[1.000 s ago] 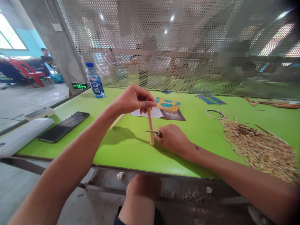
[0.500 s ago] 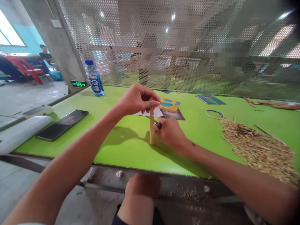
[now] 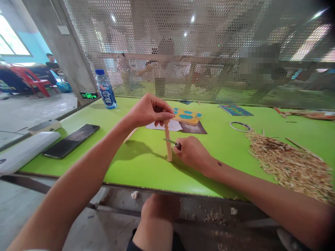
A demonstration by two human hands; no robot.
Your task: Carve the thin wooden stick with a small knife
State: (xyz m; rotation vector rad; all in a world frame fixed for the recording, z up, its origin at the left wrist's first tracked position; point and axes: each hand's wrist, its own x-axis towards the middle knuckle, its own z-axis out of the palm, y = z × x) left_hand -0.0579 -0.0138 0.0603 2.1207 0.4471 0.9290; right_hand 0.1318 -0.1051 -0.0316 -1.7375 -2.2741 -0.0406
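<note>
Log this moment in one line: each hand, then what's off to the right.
left hand: pinching wooden stick near top | right hand: holding knife, blade at stick | right side: wood shavings on green table

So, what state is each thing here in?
Slim pale wooden stick: notched, nearly upright, lower end on the green table
Small dark-handled metal knife: blade bare, across the stick
Left hand: pinching the stick's top
Right hand: closed around the knife
Clear blue-capped plastic bottle: closed, upright
Black rectangular phone: lying flat
Pale wood shavings: loosely heaped
</note>
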